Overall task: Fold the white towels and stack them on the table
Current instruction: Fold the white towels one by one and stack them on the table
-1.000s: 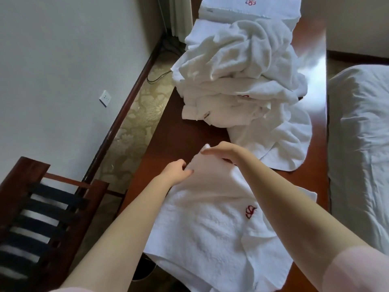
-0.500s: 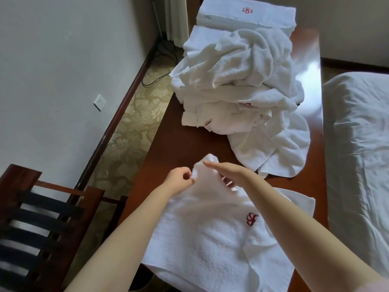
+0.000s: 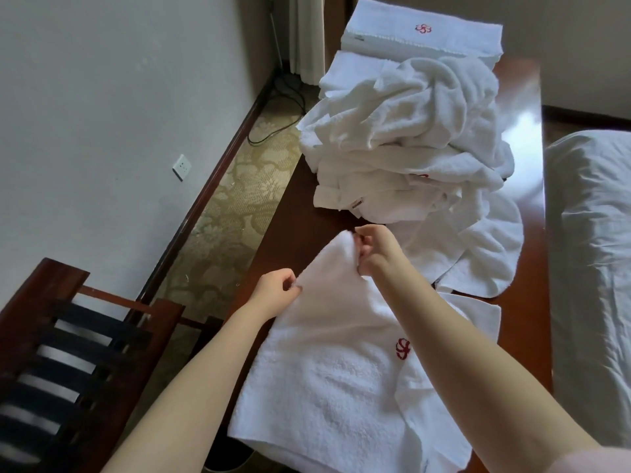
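A white towel with a red emblem lies on the near end of the dark wooden table, its near edge hanging over the front. My right hand pinches the towel's far corner and holds it raised. My left hand grips the towel's left edge just below that corner. Beyond them a heap of crumpled white towels fills the table's middle. A neatly folded towel with a red emblem lies at the far end.
A bed with white bedding runs along the table's right side. A dark wooden slatted rack stands at the lower left. A wall with a socket and patterned carpet with a black cable lie to the left.
My right hand has closed on the towel's far corner and lifted it away from me. My left hand has kept its hold on the left edge. The view has tilted slightly.
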`<state>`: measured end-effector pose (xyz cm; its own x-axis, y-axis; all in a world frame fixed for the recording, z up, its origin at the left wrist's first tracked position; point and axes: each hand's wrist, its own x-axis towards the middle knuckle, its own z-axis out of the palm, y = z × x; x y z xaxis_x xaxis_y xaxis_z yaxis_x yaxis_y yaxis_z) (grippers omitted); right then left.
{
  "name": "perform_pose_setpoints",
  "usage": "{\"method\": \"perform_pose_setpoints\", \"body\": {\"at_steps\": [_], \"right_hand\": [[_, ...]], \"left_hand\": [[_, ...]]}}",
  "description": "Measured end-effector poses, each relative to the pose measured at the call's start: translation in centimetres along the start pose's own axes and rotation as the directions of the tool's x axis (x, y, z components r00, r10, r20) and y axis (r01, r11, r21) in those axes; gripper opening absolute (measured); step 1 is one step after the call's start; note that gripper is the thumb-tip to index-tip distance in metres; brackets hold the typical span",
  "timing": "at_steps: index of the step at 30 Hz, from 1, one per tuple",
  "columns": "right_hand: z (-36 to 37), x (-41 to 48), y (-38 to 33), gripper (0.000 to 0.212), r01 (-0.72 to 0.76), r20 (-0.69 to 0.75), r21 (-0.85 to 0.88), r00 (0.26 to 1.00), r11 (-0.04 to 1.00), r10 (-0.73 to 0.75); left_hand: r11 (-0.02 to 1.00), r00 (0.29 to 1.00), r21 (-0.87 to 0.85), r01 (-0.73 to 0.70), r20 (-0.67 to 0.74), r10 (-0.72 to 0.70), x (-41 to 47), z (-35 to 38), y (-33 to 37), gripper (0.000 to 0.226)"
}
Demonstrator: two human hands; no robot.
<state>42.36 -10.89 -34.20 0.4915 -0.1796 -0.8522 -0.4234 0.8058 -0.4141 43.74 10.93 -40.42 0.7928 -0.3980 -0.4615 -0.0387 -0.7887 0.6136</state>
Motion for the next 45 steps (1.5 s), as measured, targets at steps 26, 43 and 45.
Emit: {"method": "perform_pose_setpoints", "body": {"at_steps": [26, 43, 45], "right_hand": [[-6.2, 0.9, 3.1, 0.027, 0.265, 0.295, -0.797, 0.955, -0.543, 0.033], [-9.5, 1.0, 1.6, 0.017, 0.359, 0.389, -0.891, 0.919, -0.279, -0.060], [-8.8, 1.8, 2.1, 0.012, 0.330, 0.464, -0.846, 0.842, -0.419, -0.276]], "left_hand": [[0.355, 0.788, 0.754, -0.553, 0.611, -0.071, 7.2, -0.9, 9.9, 0.021], [0.259, 0.768, 0.752, -0.606, 0.469, 0.436, 6.0, -5.4, 9.3, 0.014], [0.167, 0.807, 0.836, -0.522, 0.421, 0.413, 5.9, -5.5, 8.8, 0.021]]}}
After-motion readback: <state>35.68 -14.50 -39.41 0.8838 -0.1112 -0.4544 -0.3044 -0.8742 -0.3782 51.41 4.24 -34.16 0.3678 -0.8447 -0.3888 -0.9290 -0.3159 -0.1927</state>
